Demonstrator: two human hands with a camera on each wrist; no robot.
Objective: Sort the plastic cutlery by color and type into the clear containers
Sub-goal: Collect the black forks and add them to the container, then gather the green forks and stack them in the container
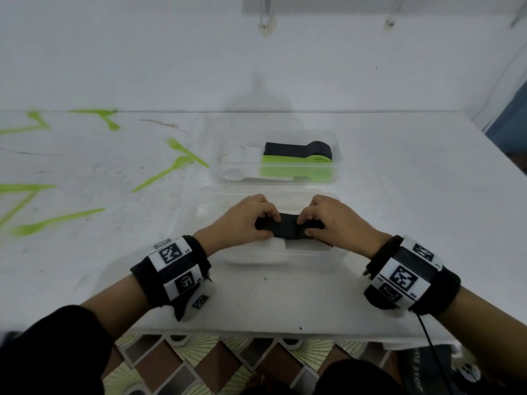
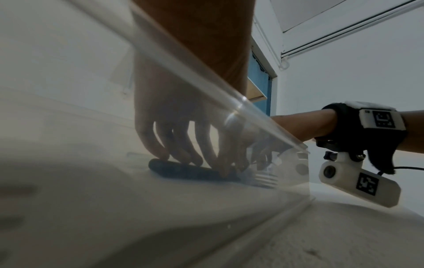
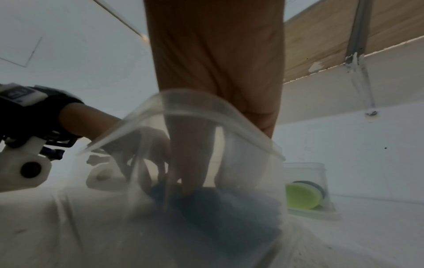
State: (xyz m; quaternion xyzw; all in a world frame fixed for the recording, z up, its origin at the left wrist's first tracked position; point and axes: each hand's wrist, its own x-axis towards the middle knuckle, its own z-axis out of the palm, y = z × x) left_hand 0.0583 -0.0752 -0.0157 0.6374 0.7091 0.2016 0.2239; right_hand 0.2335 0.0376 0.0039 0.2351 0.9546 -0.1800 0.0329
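Observation:
Both hands reach into the near clear container (image 1: 258,260). My left hand (image 1: 251,220) and right hand (image 1: 328,220) pinch the two ends of a stack of black cutlery (image 1: 288,228) with curled fingers. White cutlery (image 1: 275,246) lies under it on the near side. In the left wrist view, the left hand's fingertips (image 2: 160,154) press on the black stack (image 2: 188,171) behind the clear wall, with white fork tines (image 2: 263,178) beside it. In the right wrist view, the right hand (image 3: 190,163) comes down onto the black stack (image 3: 218,204). I cannot tell the black pieces' type.
The far clear container (image 1: 338,143) holds black spoons (image 1: 299,148), green spoons (image 1: 296,163) and white cutlery (image 1: 239,158). Several green forks and knives (image 1: 171,166) lie scattered on the white table's left half. The table's front edge is close to my wrists.

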